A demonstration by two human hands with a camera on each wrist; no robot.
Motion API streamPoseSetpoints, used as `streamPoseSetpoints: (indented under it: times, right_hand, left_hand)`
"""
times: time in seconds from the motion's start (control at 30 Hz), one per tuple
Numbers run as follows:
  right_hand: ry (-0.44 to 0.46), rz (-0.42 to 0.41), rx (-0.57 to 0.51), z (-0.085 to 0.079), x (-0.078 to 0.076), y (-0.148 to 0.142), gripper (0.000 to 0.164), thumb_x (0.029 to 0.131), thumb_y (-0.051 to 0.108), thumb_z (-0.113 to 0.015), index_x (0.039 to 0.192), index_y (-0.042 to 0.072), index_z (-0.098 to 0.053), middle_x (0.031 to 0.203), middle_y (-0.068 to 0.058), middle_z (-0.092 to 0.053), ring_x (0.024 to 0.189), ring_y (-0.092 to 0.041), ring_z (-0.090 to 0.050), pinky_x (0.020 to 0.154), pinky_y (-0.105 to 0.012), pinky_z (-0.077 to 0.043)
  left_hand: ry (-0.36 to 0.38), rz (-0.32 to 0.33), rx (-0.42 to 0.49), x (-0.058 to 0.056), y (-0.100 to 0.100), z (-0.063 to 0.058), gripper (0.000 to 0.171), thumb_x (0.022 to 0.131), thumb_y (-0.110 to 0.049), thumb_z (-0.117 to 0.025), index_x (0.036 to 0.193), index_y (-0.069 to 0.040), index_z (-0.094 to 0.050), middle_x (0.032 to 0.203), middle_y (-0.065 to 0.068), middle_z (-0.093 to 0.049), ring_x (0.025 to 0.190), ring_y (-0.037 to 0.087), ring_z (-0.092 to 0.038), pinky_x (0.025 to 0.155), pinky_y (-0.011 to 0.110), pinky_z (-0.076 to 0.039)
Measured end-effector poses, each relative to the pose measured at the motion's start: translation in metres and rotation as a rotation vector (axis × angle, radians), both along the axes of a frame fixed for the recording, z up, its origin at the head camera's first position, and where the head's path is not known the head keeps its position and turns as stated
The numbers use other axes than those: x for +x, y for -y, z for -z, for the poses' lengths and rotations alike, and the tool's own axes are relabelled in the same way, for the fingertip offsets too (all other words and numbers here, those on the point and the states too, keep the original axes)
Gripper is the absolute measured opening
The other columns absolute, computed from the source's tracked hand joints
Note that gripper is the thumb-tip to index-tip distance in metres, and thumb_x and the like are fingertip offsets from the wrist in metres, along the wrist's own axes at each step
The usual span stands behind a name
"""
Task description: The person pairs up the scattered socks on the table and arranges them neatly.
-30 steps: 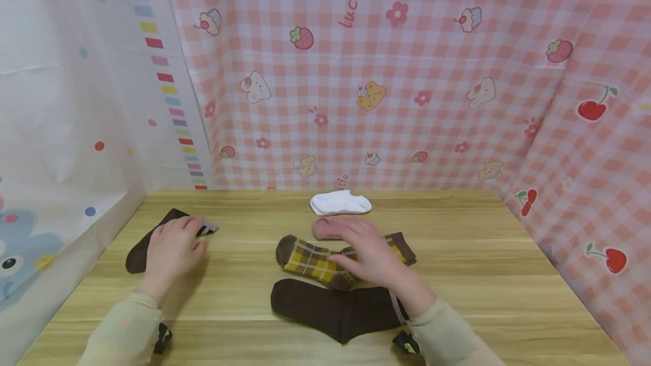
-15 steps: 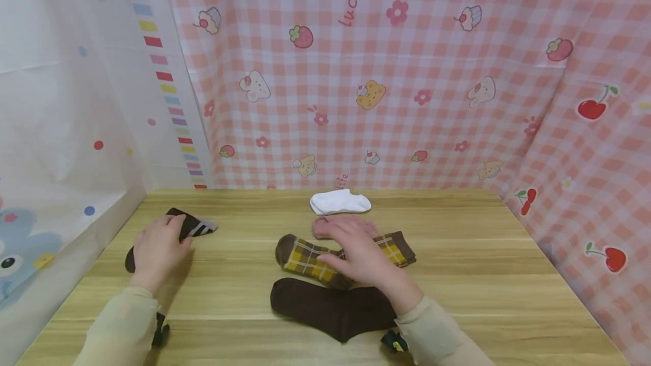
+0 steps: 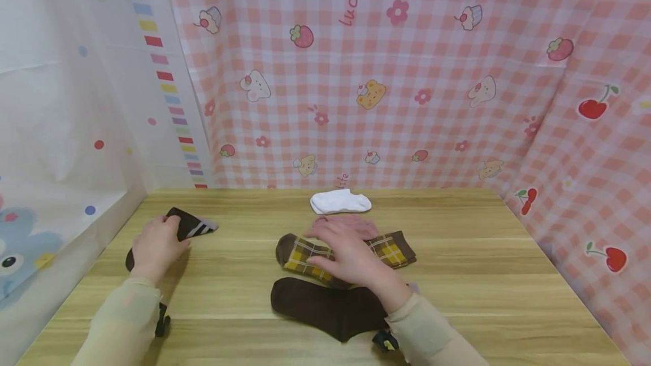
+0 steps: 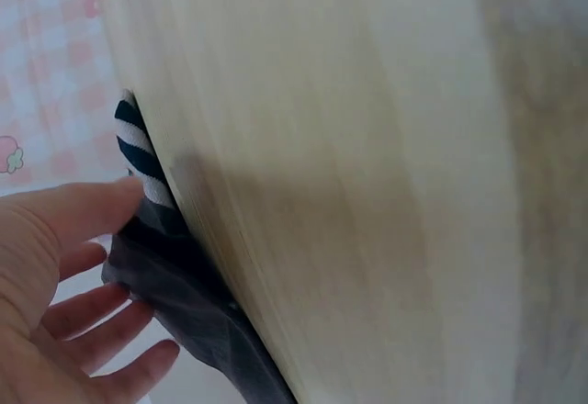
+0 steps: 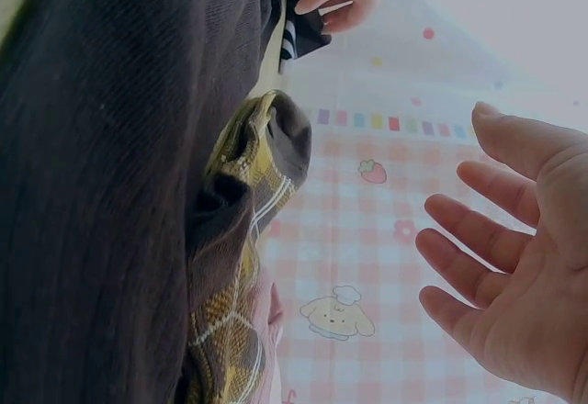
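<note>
A dark brown sock (image 3: 187, 226) with a grey-striped cuff lies at the table's left. My left hand (image 3: 157, 244) is over it, fingers loosely bent and spread; in the left wrist view the thumb overlaps the striped cuff (image 4: 145, 154) and the fingertips are right at the dark fabric. My right hand (image 3: 351, 253) hovers above a brown and yellow plaid sock (image 3: 305, 256), relaxed and holding nothing. The right wrist view shows its palm (image 5: 542, 303) apart from the socks. Just beyond the plaid sock is a pink sock (image 3: 363, 226), partly covered by my fingers.
A larger dark brown sock (image 3: 325, 306) lies nearest me, its cuff partly hidden by my right forearm. White ankle socks (image 3: 341, 202) lie near the back edge of the wooden table (image 3: 508, 275). A pink checked curtain (image 3: 432, 123) hangs directly behind.
My left hand has shifted left and slightly toward me, uncovering more of the striped cuff. My right hand has drifted left over the plaid sock. The socks have stayed put.
</note>
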State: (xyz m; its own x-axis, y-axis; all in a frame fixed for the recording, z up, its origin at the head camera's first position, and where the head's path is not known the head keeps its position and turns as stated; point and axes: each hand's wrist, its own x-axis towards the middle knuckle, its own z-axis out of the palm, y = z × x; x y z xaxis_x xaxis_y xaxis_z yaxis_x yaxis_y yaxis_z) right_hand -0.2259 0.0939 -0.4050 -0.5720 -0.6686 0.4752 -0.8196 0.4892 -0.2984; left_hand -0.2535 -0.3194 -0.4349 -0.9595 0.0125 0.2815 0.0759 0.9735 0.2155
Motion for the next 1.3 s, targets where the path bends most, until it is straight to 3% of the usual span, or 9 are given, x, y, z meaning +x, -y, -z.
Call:
streamPoseSetpoints:
  times: [0.27,0.5,0.67,0.8,1.13,1.3]
  right_hand:
    - [0.037,0.006,0.007,-0.003,0.001,0.008,0.044,0.09,0.026,-0.075,0.126,0.005,-0.061,0.124,-0.006,-0.062,0.12,-0.022,-0.055,0.107,-0.04,-0.039]
    - [0.058,0.008,0.012,-0.004,0.001,0.011,0.044,0.09,0.027,-0.075,0.126,0.006,-0.062,0.122,-0.006,-0.063,0.118,-0.021,-0.056,0.105,-0.04,-0.041]
    - [0.066,0.017,0.017,-0.003,0.001,0.011,0.042,0.091,0.026,-0.074,0.126,0.007,-0.062,0.122,-0.005,-0.062,0.118,-0.021,-0.055,0.105,-0.04,-0.041]
    - [0.092,0.025,0.013,-0.002,-0.001,0.01,0.043,0.091,0.026,-0.074,0.127,0.007,-0.061,0.124,-0.005,-0.062,0.119,-0.021,-0.055,0.105,-0.039,-0.041]
    - [0.177,0.033,-0.04,-0.003,-0.007,0.007,0.042,0.092,0.022,-0.072,0.129,0.005,-0.06,0.122,-0.008,-0.063,0.106,-0.022,-0.061,0.094,-0.037,-0.049]
    - [0.195,0.056,-0.048,-0.003,-0.013,0.012,0.044,0.093,0.024,-0.072,0.13,0.005,-0.06,0.125,-0.009,-0.063,0.111,-0.021,-0.06,0.097,-0.04,-0.047]
  left_hand:
    - [0.032,-0.032,0.038,-0.006,0.002,0.001,0.027,0.079,0.003,-0.061,0.106,0.009,-0.06,0.099,0.036,-0.056,0.091,0.056,-0.057,0.068,0.065,-0.048]
    - [0.035,-0.056,0.11,-0.008,0.005,-0.002,0.024,0.082,0.005,-0.055,0.102,0.005,-0.068,0.105,0.032,-0.064,0.095,0.052,-0.06,0.07,0.062,-0.049]
    - [-0.064,-0.047,0.177,-0.01,0.003,-0.011,0.023,0.085,0.0,-0.054,0.102,0.004,-0.069,0.105,0.029,-0.066,0.094,0.05,-0.061,0.069,0.059,-0.048]
    - [-0.164,-0.024,0.243,-0.008,-0.003,-0.025,0.022,0.083,0.0,-0.055,0.098,0.003,-0.07,0.094,0.024,-0.069,0.086,0.043,-0.062,0.068,0.054,-0.047]
    - [-0.265,0.001,0.347,-0.002,-0.031,-0.054,0.017,0.086,-0.005,-0.06,0.096,0.001,-0.073,0.087,0.019,-0.071,0.081,0.038,-0.064,0.07,0.045,-0.046]
    - [-0.316,0.033,0.384,-0.001,-0.049,-0.064,0.013,0.086,-0.003,-0.064,0.094,0.001,-0.074,0.085,0.018,-0.072,0.078,0.036,-0.066,0.071,0.044,-0.047]
